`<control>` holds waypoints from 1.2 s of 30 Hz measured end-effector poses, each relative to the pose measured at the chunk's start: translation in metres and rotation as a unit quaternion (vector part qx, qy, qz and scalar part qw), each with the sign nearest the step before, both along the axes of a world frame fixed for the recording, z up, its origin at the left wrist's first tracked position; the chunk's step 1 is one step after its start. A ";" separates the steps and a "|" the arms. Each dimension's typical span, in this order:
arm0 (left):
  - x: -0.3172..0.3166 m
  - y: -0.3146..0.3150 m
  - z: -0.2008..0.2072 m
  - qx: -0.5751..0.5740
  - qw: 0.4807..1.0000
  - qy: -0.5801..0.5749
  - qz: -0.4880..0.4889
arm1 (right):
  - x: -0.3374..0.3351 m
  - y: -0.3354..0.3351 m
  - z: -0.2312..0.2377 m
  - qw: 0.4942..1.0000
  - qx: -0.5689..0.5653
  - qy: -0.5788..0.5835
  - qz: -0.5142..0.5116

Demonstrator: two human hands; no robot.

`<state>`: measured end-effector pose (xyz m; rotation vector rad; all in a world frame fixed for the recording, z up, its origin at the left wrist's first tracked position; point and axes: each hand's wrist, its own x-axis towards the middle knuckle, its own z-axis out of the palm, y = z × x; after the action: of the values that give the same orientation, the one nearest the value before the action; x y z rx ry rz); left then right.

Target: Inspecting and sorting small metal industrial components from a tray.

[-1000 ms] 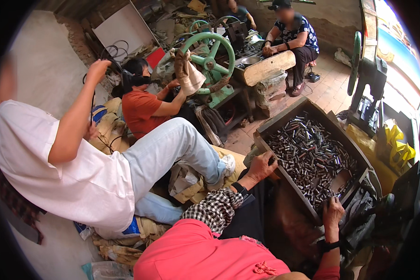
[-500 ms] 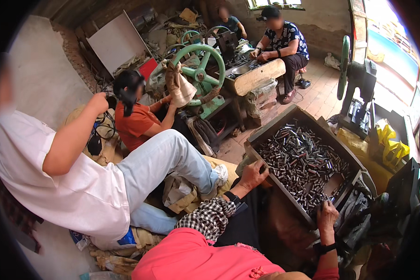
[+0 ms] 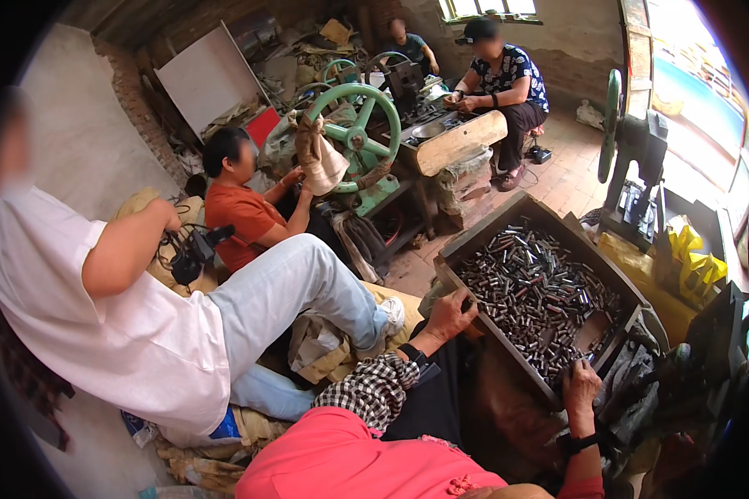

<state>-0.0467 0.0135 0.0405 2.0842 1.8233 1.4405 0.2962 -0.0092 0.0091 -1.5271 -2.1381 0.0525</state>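
A dark rectangular tray [image 3: 508,345] in front of me holds a heap of short metal cylinders [image 3: 541,291], some shiny and some dark. At its left corner is my left hand [image 3: 451,316], fingers curled and pressed together against the outer side; whatever they may hold is hidden. My right hand [image 3: 582,387] lies over the near right rim, with bent fingertips down among the cylinders. Its fingers look closed, but I cannot make out a piece in them.
Left of me sits a person in white [image 3: 116,324] holding a black strapped device [image 3: 195,254]. Beyond, a person in orange [image 3: 245,216] sits by a green handwheel press [image 3: 358,137]. Another person [image 3: 508,83] works at a bench farther back. A second press [image 3: 641,150] and yellow bags [image 3: 695,258] stand right.
The black device has come away from the head of the person in orange and is now lower, by the hand of the person in white. My hands have hardly moved.
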 end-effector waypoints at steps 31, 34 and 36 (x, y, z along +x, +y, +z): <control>0.002 0.002 0.001 -0.023 1.000 -0.006 0.011 | -0.002 -0.001 0.008 1.000 -0.002 -0.011 0.004; 0.001 0.003 0.001 -0.016 1.000 0.006 0.022 | -0.002 0.000 0.007 1.000 -0.006 -0.013 0.008; 0.001 0.004 0.000 -0.020 1.000 -0.004 0.014 | -0.001 0.000 0.005 1.000 -0.003 -0.013 -0.003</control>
<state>-0.0459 0.0172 0.0400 2.0410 1.8685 1.4050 0.2953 -0.0089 0.0138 -1.5462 -2.1549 0.0379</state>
